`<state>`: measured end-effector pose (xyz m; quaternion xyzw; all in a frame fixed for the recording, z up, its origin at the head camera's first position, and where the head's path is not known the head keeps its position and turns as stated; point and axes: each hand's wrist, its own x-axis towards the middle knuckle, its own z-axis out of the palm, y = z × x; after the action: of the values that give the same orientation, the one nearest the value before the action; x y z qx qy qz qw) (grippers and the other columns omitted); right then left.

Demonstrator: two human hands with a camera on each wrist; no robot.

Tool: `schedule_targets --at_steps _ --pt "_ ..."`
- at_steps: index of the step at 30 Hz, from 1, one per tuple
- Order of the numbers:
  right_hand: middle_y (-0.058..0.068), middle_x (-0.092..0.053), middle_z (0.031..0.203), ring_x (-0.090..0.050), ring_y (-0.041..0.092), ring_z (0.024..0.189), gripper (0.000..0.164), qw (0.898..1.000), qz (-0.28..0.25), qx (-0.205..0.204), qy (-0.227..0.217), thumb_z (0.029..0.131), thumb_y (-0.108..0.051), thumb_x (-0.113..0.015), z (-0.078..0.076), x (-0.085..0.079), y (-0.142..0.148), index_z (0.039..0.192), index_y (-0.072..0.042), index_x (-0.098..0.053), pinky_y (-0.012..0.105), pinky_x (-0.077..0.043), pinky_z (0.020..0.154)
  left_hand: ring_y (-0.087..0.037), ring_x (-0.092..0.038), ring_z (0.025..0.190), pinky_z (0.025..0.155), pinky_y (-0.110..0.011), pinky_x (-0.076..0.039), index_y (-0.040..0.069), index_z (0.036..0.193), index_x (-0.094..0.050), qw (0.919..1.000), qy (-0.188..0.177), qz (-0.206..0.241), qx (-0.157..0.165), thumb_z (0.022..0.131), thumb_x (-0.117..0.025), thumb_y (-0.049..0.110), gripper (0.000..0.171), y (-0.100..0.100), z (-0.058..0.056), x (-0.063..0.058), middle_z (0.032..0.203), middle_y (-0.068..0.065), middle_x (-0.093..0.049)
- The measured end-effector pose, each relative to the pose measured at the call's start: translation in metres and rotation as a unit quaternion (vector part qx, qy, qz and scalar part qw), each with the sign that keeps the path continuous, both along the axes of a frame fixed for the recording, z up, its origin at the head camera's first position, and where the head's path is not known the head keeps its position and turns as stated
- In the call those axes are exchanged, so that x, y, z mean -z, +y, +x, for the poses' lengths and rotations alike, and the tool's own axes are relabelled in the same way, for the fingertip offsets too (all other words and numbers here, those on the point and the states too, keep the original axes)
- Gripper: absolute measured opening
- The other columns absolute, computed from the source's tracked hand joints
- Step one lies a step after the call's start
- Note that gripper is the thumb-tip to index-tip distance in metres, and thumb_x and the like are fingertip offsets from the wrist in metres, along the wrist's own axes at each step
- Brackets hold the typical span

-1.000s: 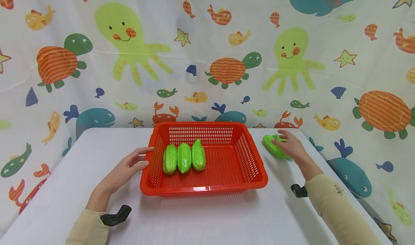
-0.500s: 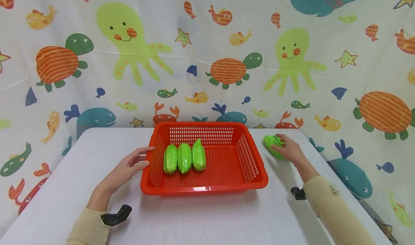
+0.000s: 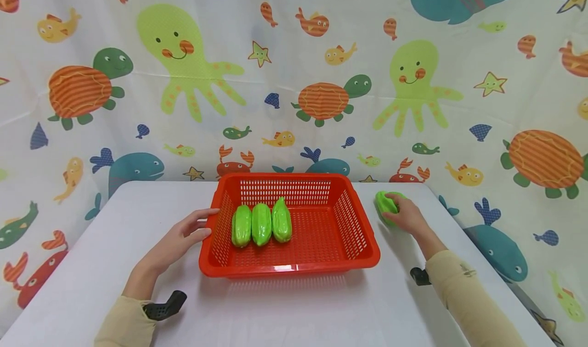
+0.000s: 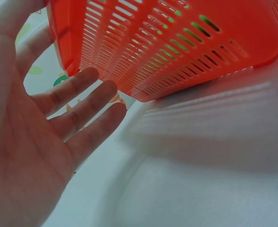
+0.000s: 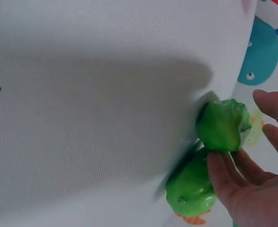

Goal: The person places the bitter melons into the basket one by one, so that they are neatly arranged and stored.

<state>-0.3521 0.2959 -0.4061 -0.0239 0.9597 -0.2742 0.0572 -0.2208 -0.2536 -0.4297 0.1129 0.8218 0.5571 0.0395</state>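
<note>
In basket (image 3: 358, 234): three peppers (image 3: 261, 224).
Left: one pepper (image 3: 385, 202), right hand (image 3: 406, 215) closing round it.
Left hand (image 3: 181, 237): open, steadying basket.

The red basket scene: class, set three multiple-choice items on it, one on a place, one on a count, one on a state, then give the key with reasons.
1. Where is the loose green pepper?
A. In the basket
B. On the table, right of the basket
C. Left of the basket

2. How many green peppers lie in the red basket?
A. Two
B. Three
C. Five

3. What is the left hand doing?
A. Resting open at the basket's left rim
B. Gripping a pepper
C. Lying flat, far from the basket

Key: B, the right hand holds it there; B, three lie side by side; A, straight fingers at the rim.
</note>
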Motion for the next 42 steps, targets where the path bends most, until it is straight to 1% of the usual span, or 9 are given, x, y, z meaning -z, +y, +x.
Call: schedule_targets --at_steps 4,9,17,22,30,33,36,39,42 --pt "0.032 -0.037 0.137 -0.037 0.045 0.118 0.062 1.0 0.028 -0.003 0.006 0.093 -0.019 -0.065 -0.001 0.004 -0.003 0.147 -0.003 -0.038 0.061 -0.042 0.097 -0.041 -0.042 0.129 0.092 -0.055 -0.05 0.02 0.149 -0.038 1.0 -0.001 0.001 0.0 0.099 -0.056 0.032 0.055 0.0 0.001 0.0 0.144 -0.019 -0.041" --pt "0.035 -0.033 0.132 -0.037 0.047 0.116 0.055 0.999 0.043 0.003 -0.006 0.093 -0.02 -0.065 0.0 0.005 -0.007 0.141 -0.005 -0.044 0.064 -0.04 0.097 -0.042 -0.042 0.129 0.093 -0.055 -0.05 0.02 0.149 -0.038 1.0 0.0 -0.003 0.0 0.099 -0.055 0.033 0.055 -0.001 0.0 0.002 0.145 -0.019 -0.041" --pt "0.032 -0.044 0.134 -0.043 0.044 0.114 0.054 0.996 0.066 -0.061 -0.026 0.094 -0.02 -0.062 0.002 -0.004 -0.009 0.143 -0.005 -0.043 0.064 -0.04 0.097 -0.041 -0.042 0.129 0.093 -0.057 -0.049 0.022 0.148 -0.039 1.0 -0.001 -0.007 -0.003 0.099 -0.056 0.035 0.054 -0.002 -0.003 0.003 0.144 -0.017 -0.041" --pt "0.031 -0.046 0.133 -0.046 0.042 0.112 0.055 0.995 0.064 -0.068 -0.04 0.095 -0.022 -0.061 0.004 -0.005 -0.009 0.143 -0.004 -0.042 0.063 -0.042 0.096 -0.041 -0.042 0.129 0.094 -0.058 -0.048 0.021 0.148 -0.039 1.0 -0.003 -0.009 -0.002 0.099 -0.056 0.035 0.054 -0.002 -0.002 0.003 0.144 -0.018 -0.041" --pt "0.03 -0.052 0.129 -0.048 0.042 0.11 0.049 0.996 0.061 -0.068 0.017 0.092 -0.023 -0.068 0.004 0.003 -0.011 0.133 -0.002 -0.052 0.061 -0.043 0.095 -0.041 -0.041 0.13 0.095 -0.06 -0.047 0.021 0.149 -0.038 0.9999 0.002 -0.01 -0.001 0.099 -0.055 0.034 0.054 0.0 0.002 0.002 0.145 -0.018 -0.041" --pt "0.029 -0.053 0.129 -0.048 0.041 0.11 0.049 0.997 0.054 -0.059 0.016 0.091 -0.023 -0.068 0.003 0.004 -0.012 0.133 -0.004 -0.053 0.06 -0.044 0.094 -0.041 -0.041 0.13 0.094 -0.06 -0.047 0.022 0.149 -0.038 1.0 0.002 -0.009 -0.002 0.099 -0.055 0.033 0.054 0.001 0.002 0.001 0.145 -0.017 -0.041" --pt "0.027 -0.05 0.129 -0.045 0.041 0.111 0.051 0.999 0.04 -0.036 0.0 0.092 -0.026 -0.068 0.003 0.003 -0.011 0.136 -0.006 -0.052 0.057 -0.046 0.091 -0.041 -0.042 0.13 0.094 -0.06 -0.047 0.021 0.149 -0.038 1.0 0.003 -0.008 -0.003 0.099 -0.055 0.033 0.054 0.001 0.002 0.001 0.145 -0.018 -0.041" --pt "0.027 -0.046 0.131 -0.042 0.041 0.113 0.053 1.0 0.013 -0.003 -0.017 0.093 -0.028 -0.066 0.004 -0.001 -0.011 0.139 -0.009 -0.049 0.053 -0.047 0.088 -0.041 -0.042 0.13 0.094 -0.059 -0.047 0.021 0.149 -0.038 1.0 0.004 -0.008 -0.003 0.099 -0.055 0.033 0.054 0.001 0.001 0.001 0.145 -0.018 -0.041" --pt "0.028 -0.041 0.134 -0.039 0.043 0.115 0.056 0.999 -0.015 0.016 -0.024 0.094 -0.029 -0.064 0.004 -0.005 -0.011 0.142 -0.008 -0.045 0.053 -0.047 0.089 -0.041 -0.042 0.13 0.094 -0.06 -0.047 0.021 0.149 -0.038 1.0 0.004 -0.008 -0.002 0.099 -0.055 0.033 0.054 0.0 0.001 0.0 0.146 -0.018 -0.04"
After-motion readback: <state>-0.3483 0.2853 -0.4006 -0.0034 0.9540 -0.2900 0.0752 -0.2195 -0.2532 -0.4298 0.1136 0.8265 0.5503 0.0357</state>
